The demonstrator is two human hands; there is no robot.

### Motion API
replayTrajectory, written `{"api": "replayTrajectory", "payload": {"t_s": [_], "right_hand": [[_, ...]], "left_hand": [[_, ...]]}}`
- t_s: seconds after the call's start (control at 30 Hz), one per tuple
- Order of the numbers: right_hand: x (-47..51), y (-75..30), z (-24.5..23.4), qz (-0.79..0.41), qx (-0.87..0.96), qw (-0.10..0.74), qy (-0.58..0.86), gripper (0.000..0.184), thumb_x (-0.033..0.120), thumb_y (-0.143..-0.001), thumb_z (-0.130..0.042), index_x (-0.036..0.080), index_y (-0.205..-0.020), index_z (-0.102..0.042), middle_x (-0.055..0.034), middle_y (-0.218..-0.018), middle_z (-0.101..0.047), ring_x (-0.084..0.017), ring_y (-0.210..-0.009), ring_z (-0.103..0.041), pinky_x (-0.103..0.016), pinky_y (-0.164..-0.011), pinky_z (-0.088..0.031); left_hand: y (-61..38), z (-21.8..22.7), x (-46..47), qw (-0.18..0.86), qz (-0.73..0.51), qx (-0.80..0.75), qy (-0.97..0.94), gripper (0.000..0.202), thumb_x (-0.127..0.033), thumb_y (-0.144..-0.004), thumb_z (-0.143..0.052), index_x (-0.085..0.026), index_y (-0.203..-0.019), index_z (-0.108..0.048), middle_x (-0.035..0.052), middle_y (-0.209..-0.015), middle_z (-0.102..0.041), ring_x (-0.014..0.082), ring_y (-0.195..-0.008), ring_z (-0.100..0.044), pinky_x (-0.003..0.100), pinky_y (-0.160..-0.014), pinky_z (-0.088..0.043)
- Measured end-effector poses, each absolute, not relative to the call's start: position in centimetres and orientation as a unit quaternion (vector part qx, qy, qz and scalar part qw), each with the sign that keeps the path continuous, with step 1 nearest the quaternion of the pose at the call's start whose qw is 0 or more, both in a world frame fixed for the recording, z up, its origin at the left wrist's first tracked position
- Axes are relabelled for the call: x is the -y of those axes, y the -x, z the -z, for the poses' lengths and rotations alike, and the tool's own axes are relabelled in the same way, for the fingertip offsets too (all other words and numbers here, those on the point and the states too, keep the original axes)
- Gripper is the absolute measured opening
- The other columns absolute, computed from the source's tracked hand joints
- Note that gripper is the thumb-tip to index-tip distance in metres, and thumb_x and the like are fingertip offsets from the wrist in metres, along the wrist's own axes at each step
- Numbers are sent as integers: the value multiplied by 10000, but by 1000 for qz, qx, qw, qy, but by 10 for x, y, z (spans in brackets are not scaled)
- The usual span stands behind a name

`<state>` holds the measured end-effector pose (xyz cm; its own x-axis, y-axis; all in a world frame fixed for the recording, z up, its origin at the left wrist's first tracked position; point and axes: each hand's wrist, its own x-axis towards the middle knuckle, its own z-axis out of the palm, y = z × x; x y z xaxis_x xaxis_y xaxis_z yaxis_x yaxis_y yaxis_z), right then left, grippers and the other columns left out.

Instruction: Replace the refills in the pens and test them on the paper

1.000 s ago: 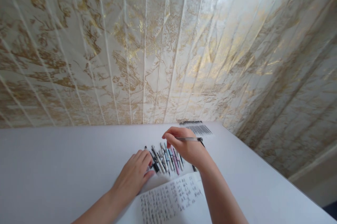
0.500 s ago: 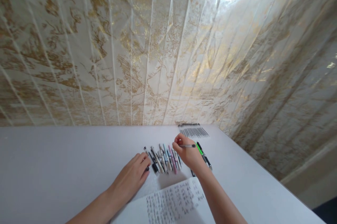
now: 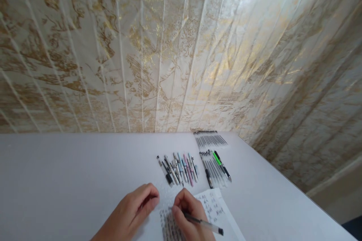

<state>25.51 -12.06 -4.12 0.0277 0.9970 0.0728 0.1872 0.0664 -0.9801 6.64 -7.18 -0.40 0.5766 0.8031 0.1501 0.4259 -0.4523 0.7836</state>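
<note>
Black at its end and clear along the barrel, a pen [image 3: 206,225] is gripped in the right hand [image 3: 190,211], fingers closed about it. It slants back past the hand toward the lower right, and its tip is hidden by the fingers. Under this hand is a white sheet of paper [image 3: 230,223] covered with dark handwriting, too blurred to read. Just to the left, the left hand [image 3: 135,207] is loosely curled, thumb near the forefinger; whether it has hold of anything I cannot tell.

Beyond both hands lies a close row of assorted pens [image 3: 181,168], with white, grey, black, pale blue and pink barrels. To its right, near the sheet's top corner, are a dark pen [image 3: 207,174], several clear-barrelled pens [image 3: 216,172], a bright green pen [image 3: 217,158] and a black pen [image 3: 224,167]. Farther back, a slanted row of black-capped pens [image 3: 210,140] lies on the white tabletop [image 3: 70,180] beside the gold-patterned wall covering [image 3: 141,52].
</note>
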Motion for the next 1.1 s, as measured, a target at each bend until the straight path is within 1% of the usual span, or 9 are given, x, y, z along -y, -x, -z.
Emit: {"api": "replayTrajectory", "payload": {"t_s": [0.2, 0.3, 0.4, 0.53, 0.63, 0.7, 0.87, 0.97, 1.1], "right_hand": [[113, -251, 32, -449, 555, 466, 522, 202, 317, -803, -567, 186, -706, -448, 66, -554, -367, -87, -522, -319, -227, -497, -239], [108, -252, 31, -447, 553, 482, 512, 190, 312, -823, -554, 181, -722, -461, 53, -601, -381, -95, -567, -339, -228, -527, -267], [101, -250, 27, -435, 536, 513, 510, 131, 299, -831, -550, 185, -804, -490, 52, -633, -396, -101, -595, -359, -225, -556, -296], [103, -245, 11, -435, 507, 532, 520, 100, 262, -799, -580, 188, -835, -525, 34, -696, -458, -102, -625, -404, -215, -572, -330], [113, -243, 1, -475, 499, 497, 528, 87, 250, -784, -567, 178, -833, -563, 32, -669, -481, -90, -561, -400, -210, -525, -324], [120, -242, 2, -494, 495, 476, 533, 65, 231, -755, -563, 170, -780, -565, 39, -630, -475, -79, -515, -376, -204, -491, -303], [128, -244, 19, -495, 496, 466, 539, 110, 176, -664, -569, 173, -773, -555, 56, -575, -466, -75, -485, -377, -197, -464, -265], [127, -245, 29, -476, 513, 452, 553, 60, 161, -637, -559, 165, -694, -544, 53, -549, -465, -72, -480, -372, -203, -466, -256], [126, -245, 39, -439, 531, 441, 575, 60, 163, -610, -549, 174, -619, -491, 63, -496, -429, -68, -457, -337, -209, -447, -231]], "left_hand": [[-64, 14, 75, 492, -266, -390, -731, 322, -481, -926, -313, -224, -755, -405, -33, -633, -520, 134, -591, -475, 232, -601, -393], [-58, 17, 67, 437, -285, -426, -739, 269, -422, -938, -280, -228, -811, -417, -32, -679, -523, 135, -591, -477, 242, -611, -387], [-52, 17, 64, 337, -259, -450, -785, 253, -335, -937, -261, -231, -862, -479, -10, -784, -539, 150, -695, -535, 265, -684, -386], [-51, 16, 74, 272, -192, -459, -824, 229, -405, -899, -400, -229, -807, -512, 3, -871, -532, 169, -766, -555, 278, -698, -391], [-54, 20, 83, 247, -183, -456, -835, 177, -378, -834, -531, -215, -773, -498, 8, -878, -520, 180, -792, -538, 287, -711, -397], [-56, 25, 86, 236, -182, -449, -843, 155, -341, -819, -554, -208, -761, -502, 18, -888, -519, 191, -812, -527, 298, -721, -396], [-57, 33, 84, 232, -190, -420, -857, 169, -318, -863, -503, -203, -741, -524, 34, -895, -524, 205, -844, -513, 316, -741, -395], [-56, 33, 82, 227, -199, -424, -854, 192, -307, -889, -462, -200, -738, -513, 34, -901, -516, 198, -847, -509, 315, -747, -395], [-55, 32, 81, 217, -198, -427, -855, 150, -279, -876, -488, -203, -750, -520, 28, -913, -519, 193, -842, -506, 312, -740, -390]]}}
